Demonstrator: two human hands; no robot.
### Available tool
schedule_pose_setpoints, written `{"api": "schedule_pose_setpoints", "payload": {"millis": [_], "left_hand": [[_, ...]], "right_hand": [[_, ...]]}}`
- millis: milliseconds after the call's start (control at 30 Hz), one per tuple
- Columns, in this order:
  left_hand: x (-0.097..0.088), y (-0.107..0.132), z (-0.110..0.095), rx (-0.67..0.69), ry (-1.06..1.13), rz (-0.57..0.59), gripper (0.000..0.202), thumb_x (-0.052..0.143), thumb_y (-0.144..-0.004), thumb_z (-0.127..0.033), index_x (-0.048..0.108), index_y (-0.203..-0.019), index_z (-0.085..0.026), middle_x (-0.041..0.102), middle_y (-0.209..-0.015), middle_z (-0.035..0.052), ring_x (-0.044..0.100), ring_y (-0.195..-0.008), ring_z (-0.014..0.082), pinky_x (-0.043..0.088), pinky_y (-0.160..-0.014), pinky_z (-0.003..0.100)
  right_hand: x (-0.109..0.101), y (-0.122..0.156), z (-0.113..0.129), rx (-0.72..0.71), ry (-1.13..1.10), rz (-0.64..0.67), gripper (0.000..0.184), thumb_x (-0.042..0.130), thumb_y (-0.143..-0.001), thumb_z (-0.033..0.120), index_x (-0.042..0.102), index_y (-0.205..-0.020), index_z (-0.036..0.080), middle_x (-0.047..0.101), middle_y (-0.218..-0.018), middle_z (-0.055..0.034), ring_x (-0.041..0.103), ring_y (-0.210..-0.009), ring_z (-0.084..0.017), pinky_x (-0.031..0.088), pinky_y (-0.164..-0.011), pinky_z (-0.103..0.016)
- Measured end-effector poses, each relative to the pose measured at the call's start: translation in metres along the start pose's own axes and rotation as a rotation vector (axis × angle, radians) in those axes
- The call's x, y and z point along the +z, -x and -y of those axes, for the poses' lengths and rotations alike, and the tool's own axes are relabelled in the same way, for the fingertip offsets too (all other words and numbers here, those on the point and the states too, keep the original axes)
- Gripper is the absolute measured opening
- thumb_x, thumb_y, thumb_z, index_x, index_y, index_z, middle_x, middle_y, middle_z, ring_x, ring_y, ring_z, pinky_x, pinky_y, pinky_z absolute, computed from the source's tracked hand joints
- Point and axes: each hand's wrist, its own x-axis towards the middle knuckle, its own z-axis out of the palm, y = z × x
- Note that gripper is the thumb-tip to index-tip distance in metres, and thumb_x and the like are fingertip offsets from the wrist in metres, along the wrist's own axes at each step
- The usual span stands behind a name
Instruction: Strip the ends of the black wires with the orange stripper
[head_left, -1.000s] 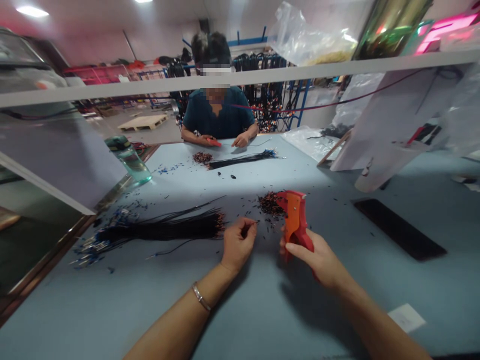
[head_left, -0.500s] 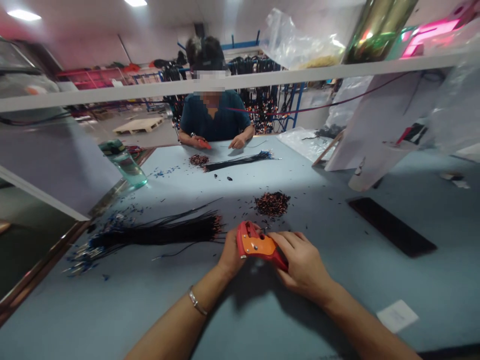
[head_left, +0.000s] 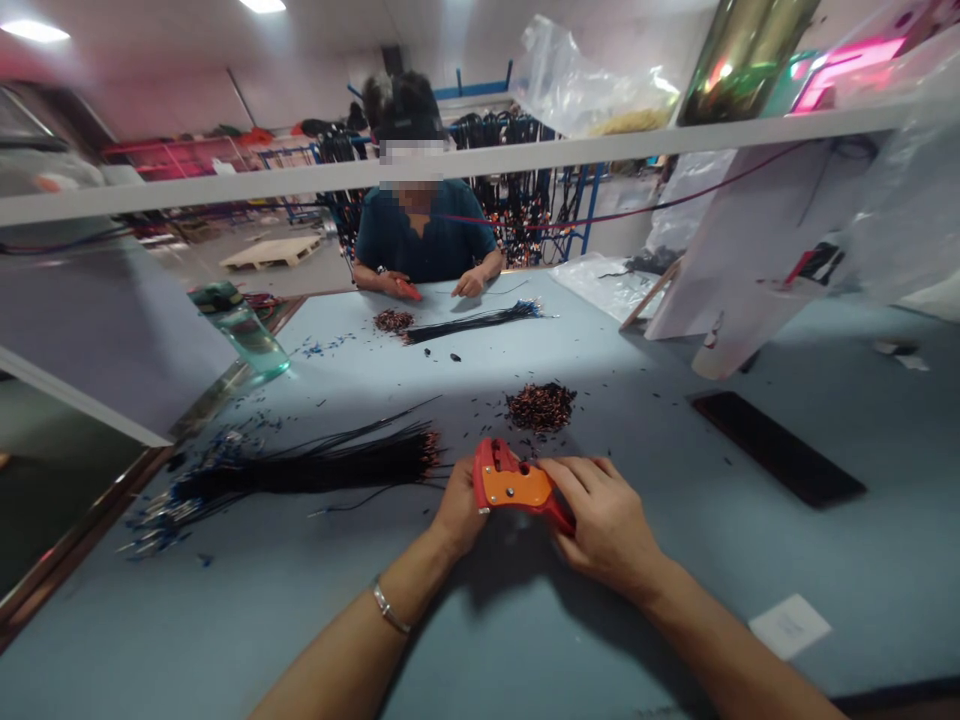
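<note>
My right hand [head_left: 611, 515] is wrapped around the handles of a red and orange wire stripper [head_left: 517, 487], which is held just above the table. My left hand [head_left: 459, 508] is closed at the stripper's head. Its fingertips are behind the tool, so what they hold is hidden. To the left lies a bundle of black wires [head_left: 322, 465], with coppery ends toward my left hand and blue and silver terminals at the far left. Beyond the stripper sits a pile of short black and copper scraps [head_left: 541, 407].
A black phone-like slab [head_left: 780, 448] and a white paper square [head_left: 790, 627] lie on the right. A green bottle [head_left: 255, 340] stands back left, a white cup [head_left: 746, 330] back right. Across the table [head_left: 375, 390], a co-worker [head_left: 424, 235] holds a red tool near another wire bundle [head_left: 472, 322].
The view has shifted slightly, moving the scene a little left. The stripper's head looks slightly different around its jaws. Both hands stay in about the same place on it.
</note>
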Motion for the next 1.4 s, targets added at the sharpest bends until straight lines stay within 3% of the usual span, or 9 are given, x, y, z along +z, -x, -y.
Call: {"api": "schedule_pose_setpoints", "payload": {"millis": [267,700,1067,1400], "left_hand": [[-0.001,-0.002,0.012,-0.029,0.090,0.001,0.023,0.075,-0.064,-0.032,0.064,-0.070,-0.013,0.064,-0.067,0.0009,0.055,-0.061,0.0110,0.046,-0.063,0.022],[-0.002,-0.002,0.006,-0.042,0.073,0.097,0.031,0.082,-0.054,-0.037,0.068,-0.066,-0.012,0.067,-0.065,0.0028,0.057,-0.063,0.0139,0.048,-0.068,0.025],[-0.003,-0.001,0.011,-0.072,0.066,0.135,0.026,0.076,-0.064,-0.033,0.071,-0.078,-0.012,0.071,-0.079,0.0061,0.063,-0.070,0.0159,0.050,-0.069,0.026],[-0.005,-0.003,0.017,-0.081,0.054,0.138,0.039,0.073,-0.064,-0.049,0.064,-0.065,-0.011,0.058,-0.060,0.0021,0.050,-0.057,0.0112,0.042,-0.057,0.022]], "right_hand": [[-0.001,0.000,0.000,0.011,0.004,-0.004,0.041,0.054,-0.071,0.021,0.056,-0.110,0.011,0.066,-0.100,-0.0157,0.059,-0.087,-0.028,0.041,-0.077,-0.041],[0.001,0.000,-0.002,0.044,0.007,0.009,0.045,0.051,-0.066,0.018,0.055,-0.111,0.012,0.066,-0.098,-0.0145,0.059,-0.084,-0.027,0.042,-0.076,-0.039],[0.002,0.001,-0.004,0.021,0.075,0.000,0.022,0.049,-0.074,0.020,0.059,-0.093,0.015,0.066,-0.075,-0.0083,0.055,-0.062,-0.020,0.037,-0.063,-0.032],[0.003,0.004,-0.003,0.046,0.021,0.019,0.015,0.046,-0.074,0.015,0.058,-0.082,0.016,0.063,-0.064,-0.0056,0.055,-0.052,-0.018,0.034,-0.053,-0.027]]}}
